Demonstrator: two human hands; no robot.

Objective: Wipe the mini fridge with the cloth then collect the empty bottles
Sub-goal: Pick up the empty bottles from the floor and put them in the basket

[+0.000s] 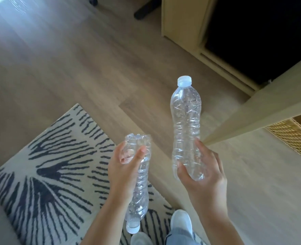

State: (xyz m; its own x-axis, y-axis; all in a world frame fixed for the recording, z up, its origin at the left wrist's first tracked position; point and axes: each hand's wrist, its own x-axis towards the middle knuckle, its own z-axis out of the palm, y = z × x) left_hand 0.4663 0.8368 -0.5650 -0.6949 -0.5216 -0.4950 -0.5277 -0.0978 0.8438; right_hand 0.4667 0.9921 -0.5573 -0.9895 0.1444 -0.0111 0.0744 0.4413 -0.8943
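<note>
My right hand (201, 171) grips the lower end of a clear, empty plastic bottle (185, 121) that points up and away, its white cap on top. My left hand (124, 169) grips a second clear empty bottle (140, 191) near its base; this one hangs upside down, with its white cap toward my feet. Both bottles are crumpled and are held above the floor, apart from each other. No cloth shows in the head view. A black front (262, 36) set in pale cabinet wood at the upper right may be the mini fridge.
A cream rug (45, 165) with black streaks covers the floor at lower left. A pale wooden panel edge (262, 110) juts in from the right, with a woven basket (294, 137) below it. My white shoes (181, 221) stand at the bottom. Dark chair legs (142, 11) are at top.
</note>
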